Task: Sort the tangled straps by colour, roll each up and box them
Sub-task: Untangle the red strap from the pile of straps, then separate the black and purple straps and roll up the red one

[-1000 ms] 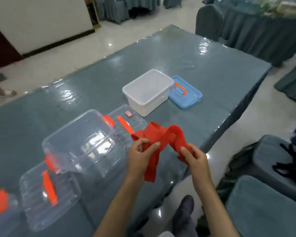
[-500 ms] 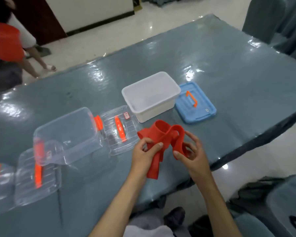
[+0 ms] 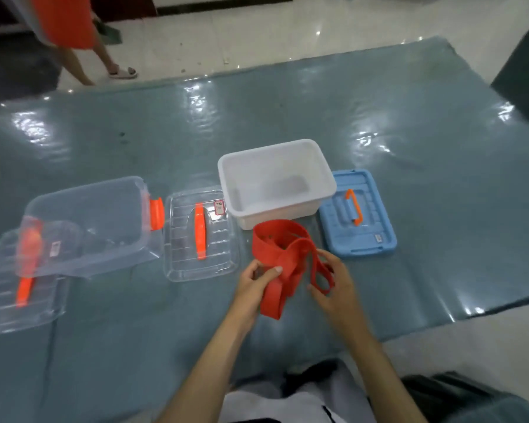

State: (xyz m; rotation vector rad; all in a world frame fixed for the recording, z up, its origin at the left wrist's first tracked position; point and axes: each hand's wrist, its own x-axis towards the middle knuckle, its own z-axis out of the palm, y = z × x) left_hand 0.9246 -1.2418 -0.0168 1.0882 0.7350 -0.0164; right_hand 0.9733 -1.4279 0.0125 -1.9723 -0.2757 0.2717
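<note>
The leftmost clear lid ran off the frame's left edge, the bystander was cropped above, and the lid label was unreadable.

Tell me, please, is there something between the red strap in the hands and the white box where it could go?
Nothing visible does. The red strap is held by the left hand and right hand just in front of the white box, which is open on top. Its blue lid lies beside it, to the right.
</note>
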